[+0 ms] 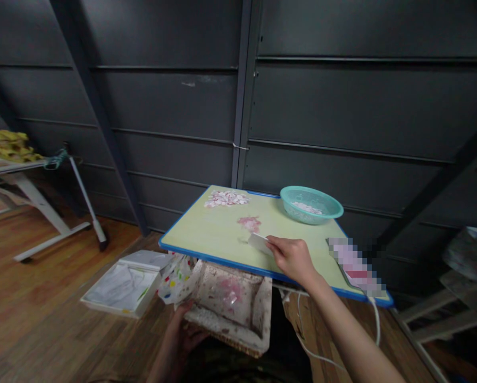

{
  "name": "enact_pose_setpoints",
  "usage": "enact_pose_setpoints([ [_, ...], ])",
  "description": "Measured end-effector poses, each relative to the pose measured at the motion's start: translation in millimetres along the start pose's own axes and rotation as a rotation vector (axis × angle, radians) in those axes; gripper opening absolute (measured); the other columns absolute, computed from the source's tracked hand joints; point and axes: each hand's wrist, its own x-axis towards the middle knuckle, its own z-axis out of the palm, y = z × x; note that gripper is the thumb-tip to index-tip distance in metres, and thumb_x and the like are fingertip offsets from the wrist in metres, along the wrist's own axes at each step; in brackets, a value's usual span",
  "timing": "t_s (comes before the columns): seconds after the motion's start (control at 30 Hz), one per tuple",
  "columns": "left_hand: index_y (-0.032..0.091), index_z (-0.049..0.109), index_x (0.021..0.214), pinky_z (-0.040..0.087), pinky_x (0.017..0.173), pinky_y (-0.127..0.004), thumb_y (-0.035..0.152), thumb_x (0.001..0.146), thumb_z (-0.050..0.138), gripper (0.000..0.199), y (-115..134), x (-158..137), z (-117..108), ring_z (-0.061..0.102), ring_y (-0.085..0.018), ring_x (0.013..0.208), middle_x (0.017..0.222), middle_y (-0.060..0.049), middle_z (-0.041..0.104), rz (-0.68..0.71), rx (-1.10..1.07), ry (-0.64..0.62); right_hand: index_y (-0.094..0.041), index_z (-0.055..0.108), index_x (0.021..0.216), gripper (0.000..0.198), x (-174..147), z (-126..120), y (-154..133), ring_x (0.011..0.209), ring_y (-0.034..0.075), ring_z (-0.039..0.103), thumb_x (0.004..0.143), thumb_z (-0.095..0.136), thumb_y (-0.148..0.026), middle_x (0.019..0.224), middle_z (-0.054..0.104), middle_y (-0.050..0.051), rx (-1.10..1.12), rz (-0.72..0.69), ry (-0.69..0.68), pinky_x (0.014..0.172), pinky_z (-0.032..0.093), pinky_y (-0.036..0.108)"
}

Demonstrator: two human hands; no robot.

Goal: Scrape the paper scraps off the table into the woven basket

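My right hand [293, 257] pinches a flat white card [259, 243] just above the pale yellow tabletop [198, 234]. Beyond the card lies a thin patch of pink and white bits [249, 223]. My left hand [181, 331] grips the near left edge of a worn, stained foam box [263, 303], held below the table's front edge. Pink residue and a clear scrap [231, 293] lie inside this box. A heap of small white and pinkish pieces [227, 198] is at the table's back left. Similar pieces [308, 207] sit in a green plastic basket [334, 209] at the back right.
A phone-like device [356, 267], partly pixelated, rests at the table's right with a white cable [377, 324]. Beside the foam box hangs a dotted plastic bag [176, 279]. On the floor at left is an open white box [120, 290]. A dark panelled wall [182, 117] stands behind.
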Motion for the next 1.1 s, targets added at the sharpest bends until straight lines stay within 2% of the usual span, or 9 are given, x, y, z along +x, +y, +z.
enact_pose_setpoints([
  [0.13, 0.025, 0.044, 0.138, 0.058, 0.077, -0.050, 0.036, 0.078, 0.068, 0.065, -4, -3, 5, 0.071, -0.027, 0.074, 0.100, -0.010, 0.068, 0.048, 0.050, 0.000, -0.020, 0.075, 0.095, 0.028, -15, -4, -15, 0.065, 0.015, 0.068, 0.091, 0.048, -0.020, 0.077, 0.076, 0.006, 0.057, -0.111, 0.001, 0.062, 0.043, 0.022],
  [0.27, 0.026, 0.045, 0.137, 0.057, 0.079, -0.050, 0.036, 0.077, 0.068, 0.065, -3, -4, 8, 0.071, -0.027, 0.074, 0.099, -0.010, 0.069, 0.034, 0.054, 0.004, -0.020, 0.075, 0.098, 0.028, -18, -6, -25, 0.063, 0.014, 0.068, 0.092, 0.048, -0.020, 0.077, 0.076, 0.005, 0.126, -0.225, 0.014, 0.062, 0.044, 0.022],
  [0.4, 0.024, 0.047, 0.134, 0.058, 0.075, -0.048, 0.034, 0.078, 0.068, 0.060, -1, -1, 6, 0.070, -0.025, 0.070, 0.087, -0.008, 0.069, 0.037, 0.080, 0.040, -0.020, 0.076, 0.099, 0.028, 0, 0, -13, 0.067, 0.016, 0.070, 0.091, 0.049, -0.021, 0.082, 0.077, 0.007, 0.062, -0.089, 0.075, 0.064, 0.046, 0.022],
  [0.47, 0.023, 0.048, 0.133, 0.059, 0.073, -0.046, 0.033, 0.078, 0.069, 0.060, 0, 0, 4, 0.069, -0.024, 0.066, 0.081, -0.006, 0.068, 0.040, 0.073, 0.038, -0.020, 0.075, 0.104, 0.029, 11, 6, -5, 0.072, 0.017, 0.071, 0.091, 0.049, -0.022, 0.087, 0.077, 0.008, 0.012, -0.012, 0.051, 0.067, 0.046, 0.022],
  [0.63, 0.019, 0.047, 0.133, 0.060, 0.069, -0.043, 0.033, 0.078, 0.068, 0.060, 1, 0, 3, 0.068, -0.023, 0.063, 0.077, -0.005, 0.066, 0.032, 0.068, 0.048, -0.022, 0.074, 0.105, 0.030, 22, 17, -1, 0.075, 0.017, 0.071, 0.090, 0.049, -0.019, 0.089, 0.077, 0.007, -0.059, -0.003, -0.060, 0.067, 0.044, 0.022],
  [0.9, 0.023, 0.044, 0.137, 0.059, 0.072, -0.045, 0.034, 0.079, 0.068, 0.064, 3, -2, 4, 0.070, -0.024, 0.065, 0.084, -0.005, 0.069, 0.050, 0.073, 0.051, -0.021, 0.074, 0.101, 0.030, -2, 3, -13, 0.069, 0.015, 0.070, 0.089, 0.048, -0.013, 0.082, 0.077, 0.005, 0.070, -0.179, -0.080, 0.065, 0.045, 0.021],
  [1.1, 0.026, 0.043, 0.141, 0.059, 0.073, -0.045, 0.031, 0.078, 0.070, 0.068, 4, -3, 4, 0.069, -0.022, 0.063, 0.083, -0.003, 0.070, 0.038, 0.021, 0.027, -0.021, 0.074, 0.103, 0.034, -19, -9, -26, 0.075, 0.015, 0.071, 0.090, 0.045, -0.011, 0.092, 0.077, 0.005, 0.218, -0.292, -0.029, 0.070, 0.050, 0.022],
])
